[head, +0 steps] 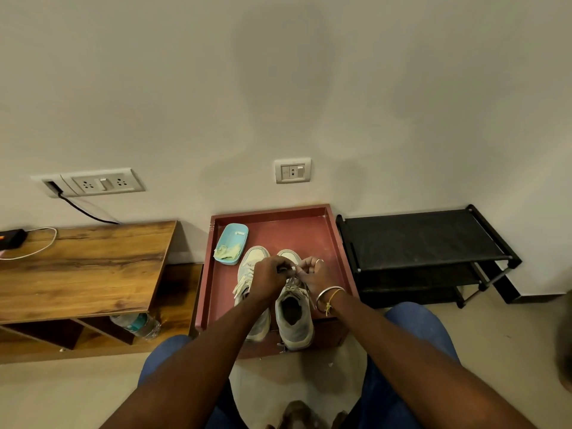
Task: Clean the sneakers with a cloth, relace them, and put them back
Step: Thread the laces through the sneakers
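Two pale grey sneakers stand side by side, toes toward the wall, on a low red table [309, 230] with a raised rim. Over the right sneaker [294, 320], my left hand [268, 278] and my right hand [315, 275] meet and each pinches a piece of its white lace [292, 281]. The left sneaker [252, 264] lies partly under my left hand and forearm, loose lace ends hanging off its side. A light blue tub [232, 239] holding a crumpled pale green cloth [227, 252] sits at the table's far left corner.
A black shoe rack [424, 243] stands right of the red table, against the wall. A wooden desk [77, 267] is on the left, with a plastic bottle [136, 325] on its lower shelf. My knees in blue trousers frame the near floor.
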